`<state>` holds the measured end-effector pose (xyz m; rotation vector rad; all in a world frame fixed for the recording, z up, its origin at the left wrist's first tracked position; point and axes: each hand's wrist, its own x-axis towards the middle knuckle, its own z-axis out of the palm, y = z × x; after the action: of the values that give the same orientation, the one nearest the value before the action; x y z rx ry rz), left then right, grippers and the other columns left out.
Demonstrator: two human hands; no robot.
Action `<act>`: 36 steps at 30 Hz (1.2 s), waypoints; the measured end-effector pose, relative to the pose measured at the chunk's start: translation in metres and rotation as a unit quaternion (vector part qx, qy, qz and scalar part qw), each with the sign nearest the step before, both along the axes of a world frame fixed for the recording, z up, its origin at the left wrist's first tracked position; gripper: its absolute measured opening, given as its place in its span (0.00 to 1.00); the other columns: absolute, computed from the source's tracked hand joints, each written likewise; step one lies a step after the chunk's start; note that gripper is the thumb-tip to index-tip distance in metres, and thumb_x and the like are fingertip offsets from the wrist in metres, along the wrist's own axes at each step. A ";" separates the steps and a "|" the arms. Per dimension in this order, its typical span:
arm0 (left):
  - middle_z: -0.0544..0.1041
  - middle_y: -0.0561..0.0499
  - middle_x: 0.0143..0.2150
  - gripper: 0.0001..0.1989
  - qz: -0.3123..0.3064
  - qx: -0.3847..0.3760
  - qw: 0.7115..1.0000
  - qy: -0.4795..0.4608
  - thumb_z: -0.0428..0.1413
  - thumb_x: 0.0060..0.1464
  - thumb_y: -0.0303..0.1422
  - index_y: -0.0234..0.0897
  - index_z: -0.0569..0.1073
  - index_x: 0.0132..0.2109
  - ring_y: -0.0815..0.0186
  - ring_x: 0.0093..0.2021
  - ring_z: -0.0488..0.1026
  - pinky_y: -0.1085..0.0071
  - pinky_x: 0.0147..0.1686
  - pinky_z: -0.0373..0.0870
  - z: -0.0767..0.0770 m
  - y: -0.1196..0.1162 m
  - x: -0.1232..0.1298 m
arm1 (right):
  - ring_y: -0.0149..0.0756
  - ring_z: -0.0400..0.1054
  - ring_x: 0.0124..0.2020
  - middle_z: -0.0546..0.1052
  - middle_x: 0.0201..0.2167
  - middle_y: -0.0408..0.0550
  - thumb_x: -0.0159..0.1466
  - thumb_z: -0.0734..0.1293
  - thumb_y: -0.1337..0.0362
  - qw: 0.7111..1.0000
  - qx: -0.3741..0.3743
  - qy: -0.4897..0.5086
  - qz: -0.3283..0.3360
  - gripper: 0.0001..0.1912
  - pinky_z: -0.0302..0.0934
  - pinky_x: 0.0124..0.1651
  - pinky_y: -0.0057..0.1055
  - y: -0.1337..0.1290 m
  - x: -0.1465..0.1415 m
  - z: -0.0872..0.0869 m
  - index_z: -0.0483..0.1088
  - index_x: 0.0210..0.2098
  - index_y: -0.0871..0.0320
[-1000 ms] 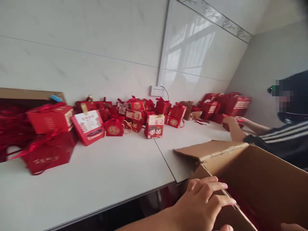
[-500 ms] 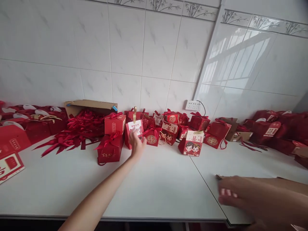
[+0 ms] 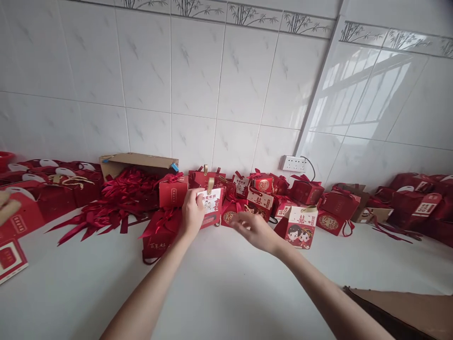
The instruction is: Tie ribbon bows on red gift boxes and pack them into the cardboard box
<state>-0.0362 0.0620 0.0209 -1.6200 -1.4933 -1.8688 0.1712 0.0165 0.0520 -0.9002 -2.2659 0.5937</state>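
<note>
My left hand (image 3: pixel 193 215) is closed on the left side of a red and white gift box (image 3: pixel 213 200), which has a gold ribbon loop on top. To the right of that box, my right hand (image 3: pixel 256 231) reaches in with bent fingers apart, holding nothing; it is in front of a small red box with a round gold emblem (image 3: pixel 228 217). A dark red box with a bow (image 3: pixel 161 238) stands by my left wrist. Beyond my right hand is a box with two cartoon figures (image 3: pixel 300 229).
A cardboard box (image 3: pixel 141 159) spills red ribbons (image 3: pixel 106 208) onto the white table (image 3: pixel 219 293). Red gift boxes line the tiled wall on both sides. An open cardboard carton (image 3: pixel 406 307) sits at the lower right; a power strip (image 3: pixel 293 164) is on the wall.
My right hand has moved from the carton at the lower right to beside the gift box at the centre. My left hand has taken hold of that box, which has turned slightly.
</note>
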 end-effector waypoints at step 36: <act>0.78 0.53 0.31 0.02 -0.312 -0.060 0.946 0.060 0.55 0.56 0.29 0.37 0.72 0.36 0.71 0.32 0.76 0.79 0.31 0.72 0.002 -0.080 0.074 | 0.33 0.61 0.37 0.63 0.34 0.47 0.63 0.59 0.77 0.907 0.355 0.218 -0.060 0.13 0.63 0.34 0.30 -0.015 0.015 -0.058 0.61 0.42 0.55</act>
<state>0.0377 -0.0177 0.0229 -2.4316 -1.1375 -1.9352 0.1862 0.0018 -0.0062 -0.4666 -1.7835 -0.1035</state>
